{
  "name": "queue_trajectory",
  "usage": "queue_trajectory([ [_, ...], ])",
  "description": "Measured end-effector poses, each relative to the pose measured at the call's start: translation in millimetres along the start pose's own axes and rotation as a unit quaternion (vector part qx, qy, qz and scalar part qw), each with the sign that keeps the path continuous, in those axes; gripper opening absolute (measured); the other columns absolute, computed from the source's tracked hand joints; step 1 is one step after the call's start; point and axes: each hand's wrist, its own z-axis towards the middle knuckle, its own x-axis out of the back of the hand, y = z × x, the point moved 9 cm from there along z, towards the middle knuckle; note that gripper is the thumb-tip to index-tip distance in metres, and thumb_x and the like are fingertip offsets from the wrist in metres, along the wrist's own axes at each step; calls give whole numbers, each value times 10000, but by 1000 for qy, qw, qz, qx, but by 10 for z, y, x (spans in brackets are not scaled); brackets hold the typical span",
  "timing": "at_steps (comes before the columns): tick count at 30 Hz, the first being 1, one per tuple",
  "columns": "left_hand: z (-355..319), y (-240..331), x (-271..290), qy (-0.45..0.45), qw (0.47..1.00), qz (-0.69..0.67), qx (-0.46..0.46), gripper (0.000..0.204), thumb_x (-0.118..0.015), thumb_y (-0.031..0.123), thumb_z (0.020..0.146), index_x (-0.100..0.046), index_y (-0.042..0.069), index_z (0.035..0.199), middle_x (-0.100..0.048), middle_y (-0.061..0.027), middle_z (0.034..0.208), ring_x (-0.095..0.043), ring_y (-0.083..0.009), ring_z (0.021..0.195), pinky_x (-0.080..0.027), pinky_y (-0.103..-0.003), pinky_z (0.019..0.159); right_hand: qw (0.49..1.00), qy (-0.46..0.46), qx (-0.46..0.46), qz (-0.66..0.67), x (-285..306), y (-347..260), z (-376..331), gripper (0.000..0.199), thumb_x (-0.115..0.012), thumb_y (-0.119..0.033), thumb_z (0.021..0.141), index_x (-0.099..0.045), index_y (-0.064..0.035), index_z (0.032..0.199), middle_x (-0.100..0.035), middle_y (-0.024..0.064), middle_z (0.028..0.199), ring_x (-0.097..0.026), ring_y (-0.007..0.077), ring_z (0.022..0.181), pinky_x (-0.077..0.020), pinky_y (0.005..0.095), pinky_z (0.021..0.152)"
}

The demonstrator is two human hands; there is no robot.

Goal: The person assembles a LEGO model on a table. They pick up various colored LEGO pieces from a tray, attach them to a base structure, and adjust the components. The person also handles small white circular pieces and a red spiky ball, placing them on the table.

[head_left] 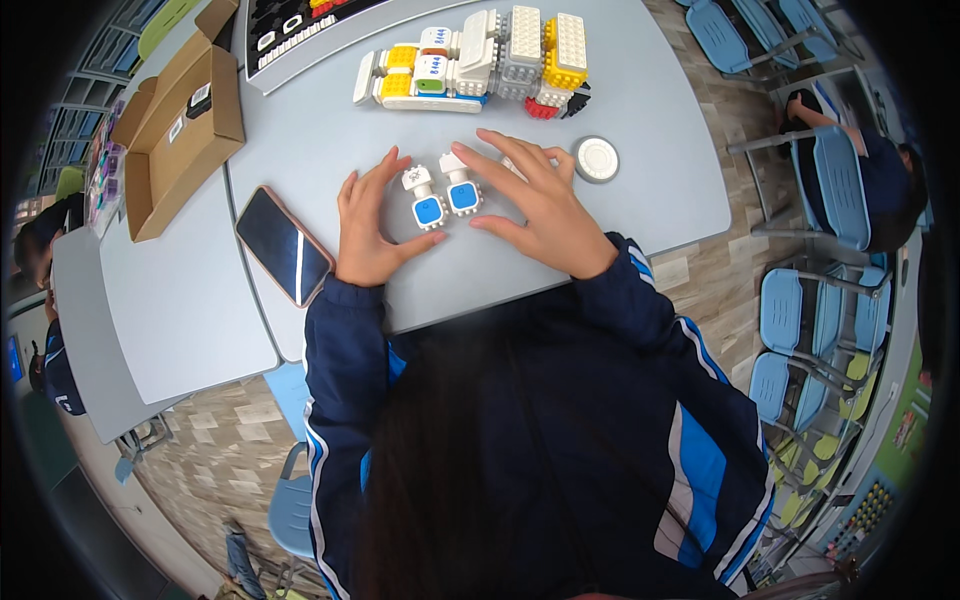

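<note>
Two small white building-block pieces with blue square faces stand side by side on the table: a left piece and a right piece. My left hand curves beside the left piece, thumb and fingers apart, the thumb tip close to its lower edge. On the other side, my right hand is spread, with fingertips close to the right piece; whether they touch it I cannot tell. Another white bit shows partly behind the right fingers. Just beyond that hand lies a round white disc with a grey rim.
A white, yellow and grey block model stands at the far side of the table. To the left are a phone and an open cardboard box. A tray of parts is behind. Blue chairs and a seated person are at right.
</note>
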Motion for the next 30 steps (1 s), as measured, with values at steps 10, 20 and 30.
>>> queue_trajectory([
  [10,-56,-41,35,41,995,-87,28,925,-861,125,619,-397,63,1417,-586,-115,1279,-522,-265,1235,-306,-443,1109,1000,-22,3,5,-171,-29,87,734,-752,-218,786,-442,-158,1448,-426,86,1473,-421,264,1275,-246,428,1010],
  [20,-108,-114,111,87,981,-172,35,810,-817,21,645,-431,19,1357,-488,-121,1297,-514,-248,1224,-402,-391,1057,993,-49,17,102,-255,-39,250,631,-724,-105,799,-491,-134,1385,-486,106,1341,-407,317,1207,-368,425,999],
  [30,93,523,795,145,984,-80,-62,788,-770,92,642,-505,-12,1377,-519,-159,1255,-532,-268,1167,-432,-384,996,782,-3,-50,622,127,1,311,308,-612,-126,961,-511,-10,1228,-511,142,1364,-454,196,1298,-353,342,1093],
])
